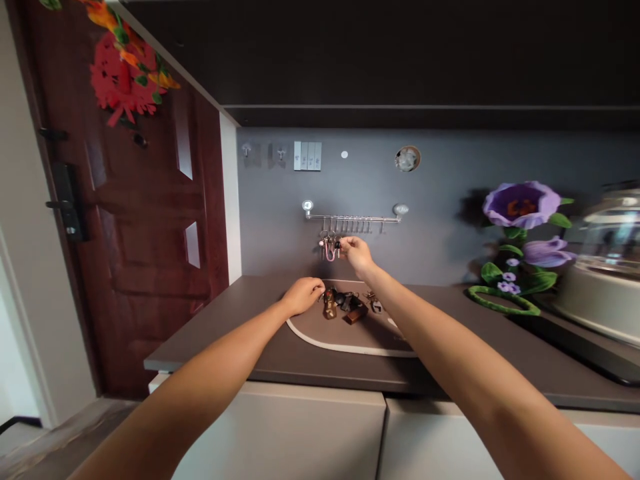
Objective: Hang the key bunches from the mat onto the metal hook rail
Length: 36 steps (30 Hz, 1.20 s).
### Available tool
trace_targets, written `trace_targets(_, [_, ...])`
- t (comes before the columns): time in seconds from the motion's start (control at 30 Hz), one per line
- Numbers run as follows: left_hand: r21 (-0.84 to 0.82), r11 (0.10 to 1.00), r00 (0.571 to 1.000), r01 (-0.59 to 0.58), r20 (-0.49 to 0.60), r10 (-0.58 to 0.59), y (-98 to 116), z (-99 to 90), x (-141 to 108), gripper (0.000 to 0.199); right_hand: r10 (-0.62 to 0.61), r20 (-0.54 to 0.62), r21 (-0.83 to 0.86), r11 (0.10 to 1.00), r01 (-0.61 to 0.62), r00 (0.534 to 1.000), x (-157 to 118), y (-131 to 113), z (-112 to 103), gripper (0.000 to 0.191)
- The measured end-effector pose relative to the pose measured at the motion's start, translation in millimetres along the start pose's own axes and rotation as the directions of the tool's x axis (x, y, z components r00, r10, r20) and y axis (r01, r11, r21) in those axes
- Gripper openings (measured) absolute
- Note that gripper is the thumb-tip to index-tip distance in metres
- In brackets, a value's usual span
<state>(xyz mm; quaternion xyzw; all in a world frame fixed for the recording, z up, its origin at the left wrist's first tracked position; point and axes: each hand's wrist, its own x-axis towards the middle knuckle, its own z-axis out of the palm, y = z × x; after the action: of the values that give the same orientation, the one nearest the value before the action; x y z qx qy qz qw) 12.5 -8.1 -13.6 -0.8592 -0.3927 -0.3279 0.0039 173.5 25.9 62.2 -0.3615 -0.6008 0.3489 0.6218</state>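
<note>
While 1 key bunch hangs, more wait below.
Right hand (356, 252) pinches the pink-looped keys (329, 249) at the hook rail (353, 218), toward 12 o'clock; left hand (302, 295) closes its grip on the key pile (345, 303) lying on the mat (350, 333) on the worktop (240, 333), so hanging looks barely begun.
</note>
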Motion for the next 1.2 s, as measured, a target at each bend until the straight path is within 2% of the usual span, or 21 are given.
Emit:
trace_targets(0.13, [0.01,1.0,1.0,-0.009,-0.006,0.009,-1.2,0.6,1.0,0.022,0.065,-0.083,0.092,0.994,-0.057,0.994,18.4,-9.5,5.6,0.005])
trace_targets(0.23, [0.021,1.0,1.0,-0.008,-0.003,0.008,-1.8,0.3,1.5,0.022,0.126,-0.137,0.142,0.984,-0.107,0.983,29.3,-13.3,10.6,0.008])
trace_targets(0.53, [0.05,0.999,1.0,-0.02,0.008,0.019,-4.2,0.7,2.7,0.023,0.249,-0.226,0.179,0.961,-0.211,0.942,46.5,-9.5,16.5,0.013])
trace_targets(0.9, [0.049,0.999,1.0,-0.012,0.008,0.012,-4.9,-0.6,3.1,0.024,0.255,-0.169,0.166,0.959,-0.228,0.952,40.2,-4.2,15.0,0.012])
trace_targets(1.2, [0.072,0.997,1.0,0.022,0.014,-0.023,-6.8,-2.7,3.0,0.024,0.213,-0.105,0.08,0.976,-0.205,0.971,39.8,4.2,8.6,0.014])
